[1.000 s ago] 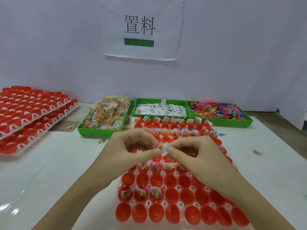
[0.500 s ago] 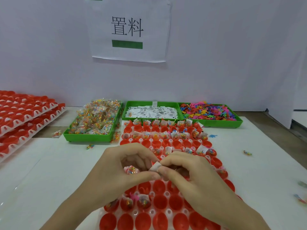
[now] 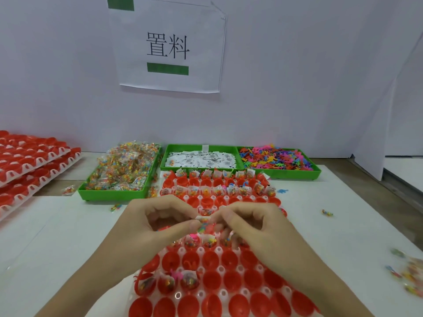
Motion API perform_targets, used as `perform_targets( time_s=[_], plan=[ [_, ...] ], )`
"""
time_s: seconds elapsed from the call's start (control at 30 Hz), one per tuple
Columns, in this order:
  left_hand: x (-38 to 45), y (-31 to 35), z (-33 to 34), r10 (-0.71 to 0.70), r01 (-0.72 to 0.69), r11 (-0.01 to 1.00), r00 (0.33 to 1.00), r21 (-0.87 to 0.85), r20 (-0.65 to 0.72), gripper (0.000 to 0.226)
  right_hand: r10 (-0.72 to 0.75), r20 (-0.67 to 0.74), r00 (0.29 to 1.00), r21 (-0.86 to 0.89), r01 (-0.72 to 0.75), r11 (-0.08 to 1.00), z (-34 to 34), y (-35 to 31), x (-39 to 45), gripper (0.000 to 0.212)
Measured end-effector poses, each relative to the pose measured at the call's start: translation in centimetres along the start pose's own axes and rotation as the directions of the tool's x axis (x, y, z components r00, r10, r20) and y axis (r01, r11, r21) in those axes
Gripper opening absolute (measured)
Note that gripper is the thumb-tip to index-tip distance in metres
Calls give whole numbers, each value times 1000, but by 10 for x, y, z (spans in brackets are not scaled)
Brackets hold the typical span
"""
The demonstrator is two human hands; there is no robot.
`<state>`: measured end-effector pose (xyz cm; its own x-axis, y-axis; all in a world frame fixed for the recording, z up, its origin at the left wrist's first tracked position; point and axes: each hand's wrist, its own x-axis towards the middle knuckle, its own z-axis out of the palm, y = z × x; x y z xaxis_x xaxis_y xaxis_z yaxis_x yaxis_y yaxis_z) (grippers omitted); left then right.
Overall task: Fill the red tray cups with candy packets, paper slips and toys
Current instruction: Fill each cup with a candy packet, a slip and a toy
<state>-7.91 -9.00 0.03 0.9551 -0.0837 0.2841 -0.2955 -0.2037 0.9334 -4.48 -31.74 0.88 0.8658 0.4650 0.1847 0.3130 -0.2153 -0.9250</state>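
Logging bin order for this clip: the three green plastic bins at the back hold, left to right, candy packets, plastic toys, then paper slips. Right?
Not quite. In the head view the middle green plastic bin holds the white paper slips, and the right green plastic bin holds the colourful plastic toys. The clear candy packets are on the left, as stated.

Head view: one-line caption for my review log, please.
Both hands, left hand and right hand, pinch a small packet over the partly filled red tray, three green bins behind.
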Motion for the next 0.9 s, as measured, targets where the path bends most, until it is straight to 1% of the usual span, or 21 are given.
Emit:
perform_targets(
  time_s=[0.13, 0.2, 0.27, 0.33, 0.4, 0.5, 0.63, 0.77, 0.9],
  plan=[
    [4, -5, -2, -62, 62, 998, 996, -8, -67, 9, 28, -138, 990, -68, -38, 997, -28, 5, 22, 25],
    [5, -10, -4, -89, 89, 996, 991, -7, -98, 11, 29, -212, 977, -130, -57, 990, -46, 11, 42, 23],
    [6, -13, -6, -99, 96, 995, 986, -22, -131, 14, 46, -294, 955, -193, -106, 975, -68, 23, 68, 20],
    [7, -14, -7, -100, 94, 995, 983, -43, -156, 16, 70, -370, 926, -277, -182, 943, -95, 38, 98, 17],
    [7, -14, -7, -100, 92, 994, 981, -54, -166, 18, 78, -410, 909, -410, -260, 874, -122, 55, 125, 17],
    [7, -15, -7, -100, 92, 994, 981, -54, -164, 20, 66, -361, 930, -641, -299, 707, -158, 78, 150, 17],
    [8, -13, -7, -101, 94, 994, 980, -50, -173, 20, 130, -224, 966, -803, -258, 538, -181, 100, 159, 15],
    [8, -11, -6, -91, 81, 995, 978, -59, -185, 20, 98, -180, 979, -852, -205, 482, -185, 108, 166, 15],
    [7, -11, -7, -90, 82, 995, 978, -52, -188, 21, 122, -115, 986, -917, -153, 368, -183, 104, 175, 12]
  ],
)
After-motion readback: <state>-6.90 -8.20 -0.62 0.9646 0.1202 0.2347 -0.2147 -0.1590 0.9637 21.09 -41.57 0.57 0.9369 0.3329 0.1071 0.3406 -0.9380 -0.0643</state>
